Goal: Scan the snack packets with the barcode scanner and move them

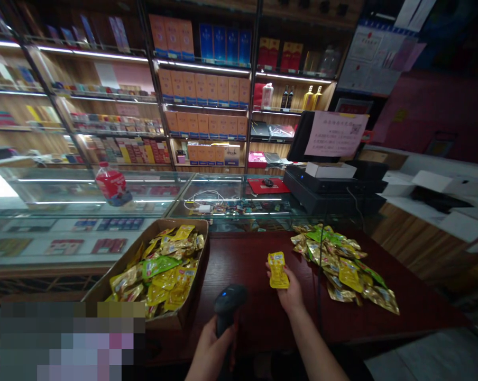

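1. The fingers of the right hand (pixel 292 297) close around the lower part of a yellow packet (pixel 278 271), tips showing at its left edge. Its printed face points up, probably to keep the front uncovered. One packet is held here.
2. The fingers of the left hand (pixel 210 346) wrap around the handle of a dark handheld scanner (pixel 230 298), pistol-fashion, which seems to leave its head free. There is one scanner, with a blue light on top.
3. Left of the scanner, one cardboard box (pixel 171 321) holds many gold, yellow and green packets, its walls apparently keeping them together; they overlap too much to count.
4. Right of the held packet, one loose pile of packets (pixel 348 274) lies on the dark red tabletop (pixel 239 254), set apart from the box, likely so the two groups stay unmixed. Its number is also unclear.
5. Beyond, the glass display case (pixel 155 182) carries one red jug (pixel 111 185) and one mouse (pixel 268 182) on a red mat (pixel 255 186), presumably for easy sliding.
6. Four blue boxes (pixel 225 45) stand high on the shelves.
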A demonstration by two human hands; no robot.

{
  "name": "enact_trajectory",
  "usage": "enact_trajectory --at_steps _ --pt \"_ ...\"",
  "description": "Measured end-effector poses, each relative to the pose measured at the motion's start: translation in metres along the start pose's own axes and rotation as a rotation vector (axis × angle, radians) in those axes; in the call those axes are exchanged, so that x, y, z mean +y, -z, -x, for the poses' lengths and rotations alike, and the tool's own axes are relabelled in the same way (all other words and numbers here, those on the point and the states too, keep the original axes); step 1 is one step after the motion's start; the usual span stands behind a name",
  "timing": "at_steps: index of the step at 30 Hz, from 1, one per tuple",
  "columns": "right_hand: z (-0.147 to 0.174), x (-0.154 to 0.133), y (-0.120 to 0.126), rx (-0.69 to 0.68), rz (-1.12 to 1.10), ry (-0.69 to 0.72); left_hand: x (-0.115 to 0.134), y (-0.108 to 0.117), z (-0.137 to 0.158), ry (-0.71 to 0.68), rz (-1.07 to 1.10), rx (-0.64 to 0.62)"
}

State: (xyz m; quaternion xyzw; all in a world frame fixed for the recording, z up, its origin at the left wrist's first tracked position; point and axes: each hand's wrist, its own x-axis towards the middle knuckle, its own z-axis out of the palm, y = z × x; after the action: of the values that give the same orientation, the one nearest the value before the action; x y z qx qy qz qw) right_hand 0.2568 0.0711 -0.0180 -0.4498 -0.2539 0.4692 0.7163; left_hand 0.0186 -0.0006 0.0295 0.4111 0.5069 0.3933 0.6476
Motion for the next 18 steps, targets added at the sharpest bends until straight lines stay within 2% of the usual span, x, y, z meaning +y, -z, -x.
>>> enact_trajectory --at_steps 3,7,9,14,18 --pt "-0.001 -0.005 -0.002 -0.016 -0.092 -0.130 0.010 -0.008 0.001 -0.012 -0.019 -0.033" --pt "-0.002 -0.005 -0.005 -0.022 -0.209 -0.183 0.020 -0.015 -0.006 -0.014 0.004 -0.039" --pt "-0.002 -0.001 -0.003 -0.037 -0.222 -0.166 0.025 -0.018 -0.009 -0.002 0.027 -0.047" --pt "-0.002 0.010 0.003 -0.081 -0.159 -0.019 0.037 -0.025 -0.004 -0.034 0.066 -0.075" --pt "-0.003 0.012 0.004 -0.099 -0.172 -0.044 0.042 -0.027 0.003 -0.033 0.074 -0.072"
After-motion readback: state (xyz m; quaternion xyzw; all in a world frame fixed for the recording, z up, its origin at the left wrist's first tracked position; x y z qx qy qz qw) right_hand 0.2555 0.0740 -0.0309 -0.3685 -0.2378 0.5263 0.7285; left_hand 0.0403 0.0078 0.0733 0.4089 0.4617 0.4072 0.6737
